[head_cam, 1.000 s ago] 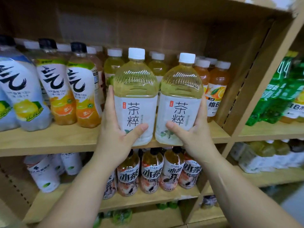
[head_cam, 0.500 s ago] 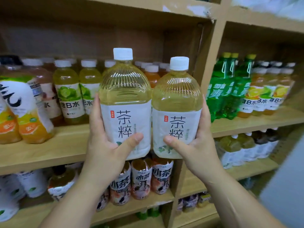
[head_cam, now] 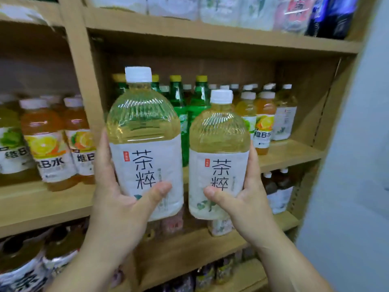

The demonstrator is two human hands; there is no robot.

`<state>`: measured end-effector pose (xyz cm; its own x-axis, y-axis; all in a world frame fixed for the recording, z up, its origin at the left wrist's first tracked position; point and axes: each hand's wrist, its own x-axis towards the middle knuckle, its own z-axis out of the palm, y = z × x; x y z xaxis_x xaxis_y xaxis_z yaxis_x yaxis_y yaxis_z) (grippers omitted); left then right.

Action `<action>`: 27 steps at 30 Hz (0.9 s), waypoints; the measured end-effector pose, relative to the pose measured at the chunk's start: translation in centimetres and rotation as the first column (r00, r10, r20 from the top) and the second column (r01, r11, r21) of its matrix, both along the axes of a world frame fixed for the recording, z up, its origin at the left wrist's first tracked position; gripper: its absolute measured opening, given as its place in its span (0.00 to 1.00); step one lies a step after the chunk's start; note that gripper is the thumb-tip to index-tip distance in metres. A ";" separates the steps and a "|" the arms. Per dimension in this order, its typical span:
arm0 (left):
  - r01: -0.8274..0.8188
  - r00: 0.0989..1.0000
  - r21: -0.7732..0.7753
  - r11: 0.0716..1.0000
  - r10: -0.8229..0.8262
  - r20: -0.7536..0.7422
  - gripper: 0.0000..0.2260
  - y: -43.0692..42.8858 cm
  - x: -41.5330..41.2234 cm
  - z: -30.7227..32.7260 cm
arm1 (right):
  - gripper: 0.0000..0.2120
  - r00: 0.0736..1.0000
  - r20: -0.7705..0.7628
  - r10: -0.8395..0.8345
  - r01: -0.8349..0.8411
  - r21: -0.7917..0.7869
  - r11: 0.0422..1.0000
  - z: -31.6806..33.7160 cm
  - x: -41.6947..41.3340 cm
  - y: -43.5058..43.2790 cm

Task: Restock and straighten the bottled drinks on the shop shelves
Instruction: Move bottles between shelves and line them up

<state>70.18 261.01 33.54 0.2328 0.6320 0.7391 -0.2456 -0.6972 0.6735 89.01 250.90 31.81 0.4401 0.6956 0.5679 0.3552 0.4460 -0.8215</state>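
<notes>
I hold two large pale-yellow tea bottles with white caps and white labels, upright in front of the shelves. My left hand (head_cam: 114, 204) grips the left tea bottle (head_cam: 145, 131) low on its label, thumb across the front. My right hand (head_cam: 245, 199) grips the right tea bottle (head_cam: 219, 144) the same way; it sits a little lower than the left one. Both bottles hang in the air in front of the right-hand shelf bay (head_cam: 290, 152), touching no shelf board.
Green bottles (head_cam: 185, 114) and small orange and yellow drinks (head_cam: 265, 119) stand on the bay's shelf behind my bottles. More orange drinks (head_cam: 48, 144) fill the left bay past the upright post (head_cam: 82, 81). A grey wall (head_cam: 357, 165) closes the right side. Lower shelves hold further bottles.
The view and both bottles have moved right along the shelving, from the left bay to the right-hand bay. My hands keep the same hold on the two bottles.
</notes>
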 end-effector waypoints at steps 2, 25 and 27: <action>0.005 1.000 -0.020 1.000 -0.005 -0.018 0.48 -0.6 2.7 -0.1 | 0.54 0.999 -0.022 -0.029 0.029 -0.017 0.999 0.1 2.8 -0.8; -0.064 0.966 0.005 0.998 0.063 -0.249 0.50 0.7 25.4 1.0 | 0.51 0.913 -0.074 -0.402 0.407 0.064 0.911 2.1 32.2 -3.3; -0.072 0.960 0.006 0.997 0.071 -0.271 0.51 1.1 26.4 0.5 | 0.52 0.917 -0.057 -0.395 0.397 0.045 0.917 2.1 33.0 -2.3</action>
